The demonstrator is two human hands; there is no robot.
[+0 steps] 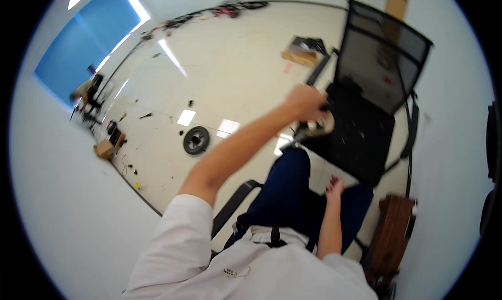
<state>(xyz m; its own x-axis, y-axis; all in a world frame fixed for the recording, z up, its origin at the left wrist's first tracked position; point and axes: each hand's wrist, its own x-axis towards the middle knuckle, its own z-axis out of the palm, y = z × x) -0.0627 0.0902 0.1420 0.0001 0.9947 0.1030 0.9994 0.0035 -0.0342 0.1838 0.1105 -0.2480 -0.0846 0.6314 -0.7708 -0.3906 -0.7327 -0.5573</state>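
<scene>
My left arm reaches forward across the picture. Its hand [306, 102] is blurred and closed, above the front left edge of a black seat. Just below the fingers shows a curved tan piece [325, 126] with a dark, metallic-looking part beside it; blur hides what they are. The black mesh-backed office chair [361, 130] faces me, with small light scraps on its seat. Near my right thigh, my right hand [334, 186] hangs with its fingers loosely bent and a little apart, and nothing shows in it.
I sit in a chair with a black armrest [235, 206]. A small black wheel [196, 140] lies on the floor to the left. A brown wooden case [392, 232] stands at the right wall. Farther off are an open carton [300, 54], scattered parts and a bending person [86, 91].
</scene>
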